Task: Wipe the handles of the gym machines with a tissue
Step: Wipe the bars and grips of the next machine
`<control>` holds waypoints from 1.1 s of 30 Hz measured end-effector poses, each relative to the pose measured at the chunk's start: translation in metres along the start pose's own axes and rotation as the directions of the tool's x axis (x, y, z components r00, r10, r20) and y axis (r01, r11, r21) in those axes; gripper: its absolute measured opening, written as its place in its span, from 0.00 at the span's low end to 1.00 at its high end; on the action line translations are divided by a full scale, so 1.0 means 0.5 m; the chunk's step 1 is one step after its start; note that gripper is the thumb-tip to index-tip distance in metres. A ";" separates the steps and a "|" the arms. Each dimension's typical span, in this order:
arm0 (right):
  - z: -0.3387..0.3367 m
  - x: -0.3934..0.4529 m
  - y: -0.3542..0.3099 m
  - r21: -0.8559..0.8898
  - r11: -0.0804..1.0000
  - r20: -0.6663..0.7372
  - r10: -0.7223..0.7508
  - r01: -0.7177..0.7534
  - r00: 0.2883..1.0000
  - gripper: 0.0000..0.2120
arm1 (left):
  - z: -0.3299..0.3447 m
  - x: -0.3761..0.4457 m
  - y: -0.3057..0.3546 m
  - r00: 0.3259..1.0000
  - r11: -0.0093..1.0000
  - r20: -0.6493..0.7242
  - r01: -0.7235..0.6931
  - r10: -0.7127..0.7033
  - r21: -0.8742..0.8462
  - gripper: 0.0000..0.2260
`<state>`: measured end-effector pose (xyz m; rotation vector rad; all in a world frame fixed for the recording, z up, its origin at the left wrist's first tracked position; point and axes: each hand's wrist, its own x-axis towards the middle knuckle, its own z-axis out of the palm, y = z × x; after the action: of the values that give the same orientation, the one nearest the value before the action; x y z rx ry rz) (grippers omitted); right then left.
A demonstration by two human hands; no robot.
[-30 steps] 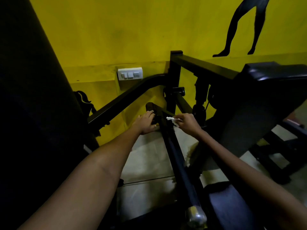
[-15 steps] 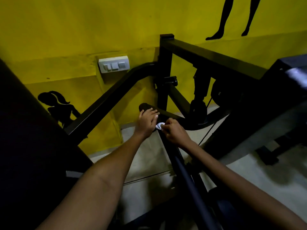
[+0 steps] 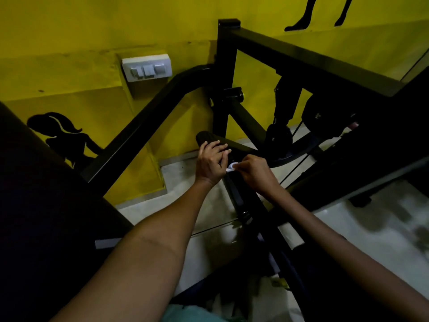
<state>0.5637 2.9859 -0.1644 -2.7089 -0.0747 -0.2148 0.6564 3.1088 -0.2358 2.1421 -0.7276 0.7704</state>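
While the left hand point(image 3: 210, 162) is lying over the black ribbed handle point(image 3: 205, 138) of the gym machine, with its fingers point(image 3: 221, 148) curling around the grip, the right hand point(image 3: 251, 171) is sitting just beside it on the same bar. The right fingers are bending closed and pinching a small white tissue point(image 3: 231, 167), which is showing between the two hands and is touching the dark bar near the inner end of the handle. Only a small part of the tissue is showing; the rest is hiding under the right fingers. The handle is pointing toward the yellow wall point(image 3: 92, 31), low above the pale tiled floor point(image 3: 202, 210). Behind the hands the black machine frame point(image 3: 226, 73) is standing upright, and a sloping black rail point(image 3: 144, 129) is running down to the left. A white switch plate point(image 3: 146, 67) is sitting on the wall above the rail, and a black silhouette figure point(image 3: 67, 135) is showing on the wall at the left.
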 end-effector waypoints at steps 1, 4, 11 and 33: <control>0.004 0.005 -0.006 0.017 0.999 -0.014 0.028 -0.027 1.000 0.10 | 0.001 -0.001 -0.001 1.000 1.000 -0.008 0.001 -0.001 -0.001 0.16; 0.003 -0.018 -0.009 0.003 1.000 0.019 -0.007 0.007 1.000 0.10 | 0.003 0.000 0.000 1.000 1.000 -0.014 0.000 0.000 -0.005 0.17; -0.013 -0.018 0.007 0.003 0.998 0.076 -0.069 0.069 0.995 0.09 | 0.003 0.000 0.002 0.999 0.999 -0.038 0.028 -0.029 -0.032 0.18; -0.016 -0.071 0.009 0.040 0.992 0.012 -0.119 0.119 0.993 0.09 | 0.014 -0.009 -0.004 0.995 0.994 -0.055 0.083 -0.087 -0.073 0.17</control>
<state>0.5276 2.9779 -0.1646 -2.6693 -0.2423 -0.2270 0.6569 3.1054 -0.2437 2.0648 -0.6198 0.7480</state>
